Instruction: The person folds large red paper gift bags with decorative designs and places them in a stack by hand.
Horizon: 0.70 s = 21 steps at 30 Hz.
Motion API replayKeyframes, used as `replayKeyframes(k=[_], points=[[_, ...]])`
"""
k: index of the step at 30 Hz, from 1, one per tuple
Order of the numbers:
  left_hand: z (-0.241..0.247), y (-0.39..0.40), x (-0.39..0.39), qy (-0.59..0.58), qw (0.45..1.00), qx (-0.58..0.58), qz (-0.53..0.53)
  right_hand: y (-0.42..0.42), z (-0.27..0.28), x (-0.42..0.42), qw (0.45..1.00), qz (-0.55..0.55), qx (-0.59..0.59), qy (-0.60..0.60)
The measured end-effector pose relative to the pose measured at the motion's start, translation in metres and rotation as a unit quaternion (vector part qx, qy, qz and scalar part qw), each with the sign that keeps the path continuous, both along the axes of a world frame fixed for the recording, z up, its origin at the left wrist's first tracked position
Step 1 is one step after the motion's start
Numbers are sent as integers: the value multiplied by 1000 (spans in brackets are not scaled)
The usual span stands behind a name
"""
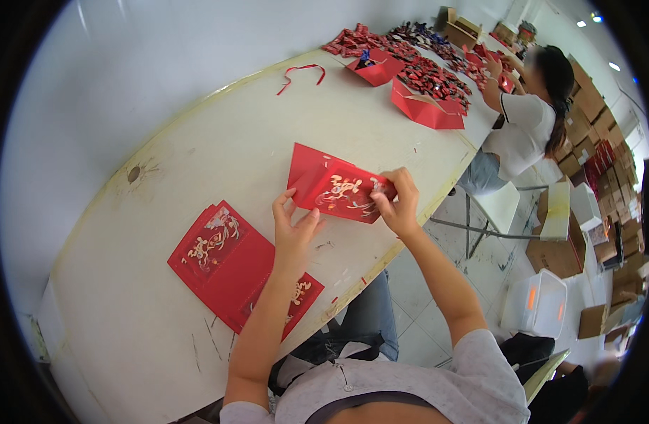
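A red printed card box blank [332,185], partly folded, is held above the white table between my two hands. The fingers and thumb of my left hand [295,228] grip its lower left edge. My right hand [401,201] pinches its right end, thumb on the printed face and fingers behind. Pale gold characters and floral artwork cover that face. To the left, a stack of flat red card blanks [232,259] with the same print lies on the table, partly hidden under my left forearm.
Two folded red boxes [429,108] [375,69] stand farther along the table [208,153], near heaps of small wrapped packets [433,77]. A red ribbon [287,79] lies by the wall. A seated co-worker [526,116] handles red card. Cartons [557,238] and a plastic bin [536,302] are at right.
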<state>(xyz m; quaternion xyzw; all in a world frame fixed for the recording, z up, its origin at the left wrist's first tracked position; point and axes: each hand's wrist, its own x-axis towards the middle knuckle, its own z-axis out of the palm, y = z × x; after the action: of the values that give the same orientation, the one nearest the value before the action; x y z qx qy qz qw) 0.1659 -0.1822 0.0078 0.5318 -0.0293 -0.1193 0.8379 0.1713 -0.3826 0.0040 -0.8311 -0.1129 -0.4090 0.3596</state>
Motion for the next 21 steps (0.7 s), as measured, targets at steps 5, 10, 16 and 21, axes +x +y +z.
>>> replayKeyframes(k=[5, 10, 16, 21], points=[[-7, 24, 6, 35, 998, 47, 19, -27, 18, 21, 944, 47, -287, -153], [-3, 63, -27, -25, 994, 101, 42, -97, 26, 80, 904, -211, -370, -21], [-28, 171, -77, -204, 823, 466, 251, -51, -2, 63, 937, -196, -272, 99], [-58, 169, -98, -110, 667, 722, 150, 67, -49, 3, 947, 41, -199, 250]])
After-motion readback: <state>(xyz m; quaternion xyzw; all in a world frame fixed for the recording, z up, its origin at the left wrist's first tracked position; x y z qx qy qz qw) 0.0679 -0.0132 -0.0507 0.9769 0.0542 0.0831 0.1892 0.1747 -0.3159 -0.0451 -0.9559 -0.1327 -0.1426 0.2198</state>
